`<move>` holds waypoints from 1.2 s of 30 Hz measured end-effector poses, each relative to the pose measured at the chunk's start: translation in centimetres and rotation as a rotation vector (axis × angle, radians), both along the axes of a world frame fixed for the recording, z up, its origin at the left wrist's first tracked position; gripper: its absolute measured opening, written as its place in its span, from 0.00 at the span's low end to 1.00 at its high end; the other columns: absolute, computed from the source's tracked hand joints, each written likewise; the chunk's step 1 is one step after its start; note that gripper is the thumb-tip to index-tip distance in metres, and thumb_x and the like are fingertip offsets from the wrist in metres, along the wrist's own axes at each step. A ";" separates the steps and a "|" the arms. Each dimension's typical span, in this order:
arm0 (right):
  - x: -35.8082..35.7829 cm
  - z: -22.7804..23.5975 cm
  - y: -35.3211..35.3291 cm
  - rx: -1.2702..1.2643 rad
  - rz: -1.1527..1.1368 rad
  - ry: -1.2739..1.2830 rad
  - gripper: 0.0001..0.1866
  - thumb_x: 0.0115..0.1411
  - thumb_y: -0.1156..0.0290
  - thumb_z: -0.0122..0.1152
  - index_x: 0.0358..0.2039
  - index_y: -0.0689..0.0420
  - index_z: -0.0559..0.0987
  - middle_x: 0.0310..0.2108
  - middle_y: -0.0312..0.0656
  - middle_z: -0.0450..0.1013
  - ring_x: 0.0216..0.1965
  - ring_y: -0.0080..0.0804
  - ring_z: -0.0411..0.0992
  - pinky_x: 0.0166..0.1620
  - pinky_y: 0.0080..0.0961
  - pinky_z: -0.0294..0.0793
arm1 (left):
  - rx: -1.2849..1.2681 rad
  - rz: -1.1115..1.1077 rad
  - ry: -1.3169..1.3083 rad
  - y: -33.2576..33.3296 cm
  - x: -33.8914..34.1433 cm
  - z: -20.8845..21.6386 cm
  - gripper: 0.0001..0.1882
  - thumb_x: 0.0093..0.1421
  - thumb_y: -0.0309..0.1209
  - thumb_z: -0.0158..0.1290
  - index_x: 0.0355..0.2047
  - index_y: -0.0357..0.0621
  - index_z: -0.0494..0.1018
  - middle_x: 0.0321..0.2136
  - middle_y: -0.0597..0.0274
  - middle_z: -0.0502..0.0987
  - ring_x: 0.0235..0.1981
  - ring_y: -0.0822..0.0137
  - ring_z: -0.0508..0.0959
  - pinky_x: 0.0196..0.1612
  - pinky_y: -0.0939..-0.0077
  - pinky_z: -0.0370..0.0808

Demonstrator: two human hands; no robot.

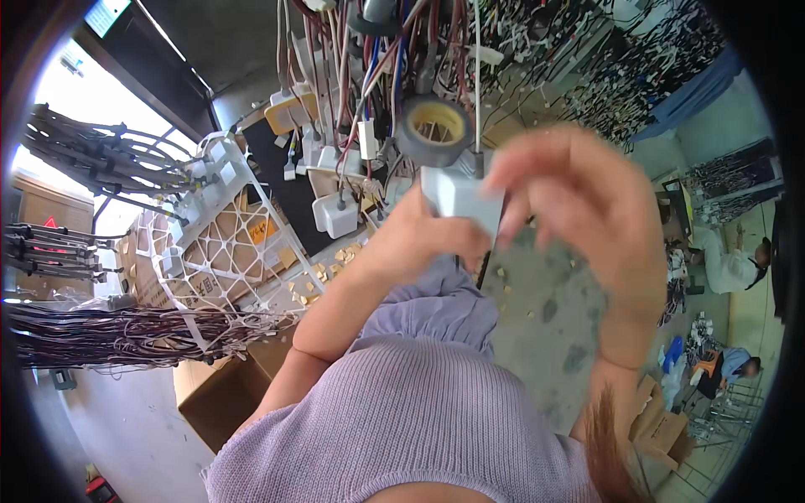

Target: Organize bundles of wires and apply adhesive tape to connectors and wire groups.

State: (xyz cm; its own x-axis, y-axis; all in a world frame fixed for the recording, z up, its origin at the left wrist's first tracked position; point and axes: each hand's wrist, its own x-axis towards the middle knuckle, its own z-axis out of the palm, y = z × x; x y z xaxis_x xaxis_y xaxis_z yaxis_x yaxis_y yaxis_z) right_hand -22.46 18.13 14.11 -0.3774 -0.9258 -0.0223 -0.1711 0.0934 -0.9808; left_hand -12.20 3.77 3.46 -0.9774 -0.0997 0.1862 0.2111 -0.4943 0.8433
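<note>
Your left hand [407, 241] grips the box [457, 197] before your chest, thumb across its lower face, the other fingers partly hidden behind it. Your right hand [583, 197] curls at the box's right edge and covers part of it (too blurred; I cannot tell if those fingers pinch anything). A pale cable [478, 75] drops to the box's top beside the tape [436, 157], its join unclear, and the upper edge cuts off the wires [390, 67]
</note>
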 end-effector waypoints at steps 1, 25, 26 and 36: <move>-1.1 0.1 -0.6 -0.004 -0.061 0.096 0.20 0.53 0.70 0.62 0.46 0.64 0.72 0.47 0.43 0.71 0.48 0.24 0.71 0.45 0.18 0.71 | 0.323 -0.288 0.029 -0.3 0.1 0.0 0.29 0.41 0.26 0.51 0.47 0.27 0.68 0.29 0.50 0.76 0.30 0.62 0.79 0.24 0.77 0.79; -6.7 -5.2 -9.2 -0.568 0.970 0.045 0.21 0.39 0.85 0.62 0.38 0.61 0.76 0.46 0.50 0.71 0.48 0.39 0.71 0.52 0.34 0.69 | 0.840 -1.276 0.161 0.9 -0.6 -1.7 0.33 0.40 0.32 0.53 0.44 0.17 0.62 0.23 0.43 0.71 0.22 0.51 0.76 0.11 0.80 0.69; -6.9 -5.1 -9.2 -0.604 0.963 0.258 0.22 0.39 0.86 0.62 0.39 0.61 0.78 0.47 0.49 0.70 0.47 0.38 0.71 0.52 0.34 0.69 | 0.844 -1.266 0.129 0.7 -0.6 -1.7 0.33 0.40 0.32 0.53 0.44 0.16 0.62 0.23 0.43 0.71 0.21 0.51 0.76 0.11 0.79 0.69; -9.1 -3.0 -5.6 -0.127 0.732 0.587 0.13 0.44 0.84 0.57 0.32 0.59 0.81 0.46 0.41 0.70 0.46 0.33 0.70 0.47 0.28 0.70 | 0.204 -0.337 -0.102 -0.8 0.0 -1.3 0.26 0.38 0.32 0.51 0.39 0.28 0.70 0.23 0.53 0.76 0.21 0.65 0.77 0.14 0.80 0.69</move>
State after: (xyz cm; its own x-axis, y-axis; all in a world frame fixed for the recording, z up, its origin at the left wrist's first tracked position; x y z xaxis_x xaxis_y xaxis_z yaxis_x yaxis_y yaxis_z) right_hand -31.52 12.48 11.13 0.3798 -0.9192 0.1040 -0.6141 -0.3345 -0.7148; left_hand -12.25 2.95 2.13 -0.9742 0.2043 0.0961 -0.0708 -0.6806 0.7292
